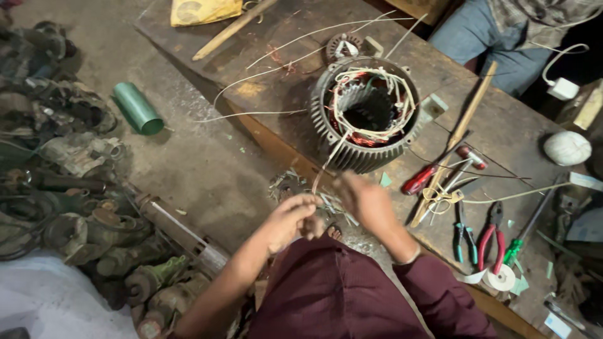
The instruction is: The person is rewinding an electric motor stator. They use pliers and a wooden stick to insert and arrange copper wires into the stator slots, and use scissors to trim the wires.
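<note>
Just in front of your maroon lap, your left hand (pixel 290 220) is curled closed on the end of a pale sleeved lead wire (pixel 326 164), pinching it between fingers and thumb. Your right hand (pixel 366 199) sits just beside it; it is blurred, so you cannot tell whether it grips the same wire or only brushes it. The wire runs up from your hands to the motor stator (pixel 365 114), which stands on the near edge of the wooden bench (pixel 509 125) with its open bore facing up.

That wire looks thin, light and springy; it should bend easily but kink if folded hard, so hold it near the free end, as your left hand does. The stator's ribbed metal housing looks heavy and unlikely to shift under a gentle tug. The copper windings and the cream leads looped round its rim look delicate; their coating could scrape against the metal edge.

To the right on the bench lie a red-handled screwdriver (pixel 419 180), teal-handled pliers (pixel 465 233), red-handled pliers (pixel 490 233) and a roll of white tape (pixel 500 277). On the floor to your left lies a green tube (pixel 137 108). Beyond the bench sits another person in jeans (pixel 496 37).
</note>
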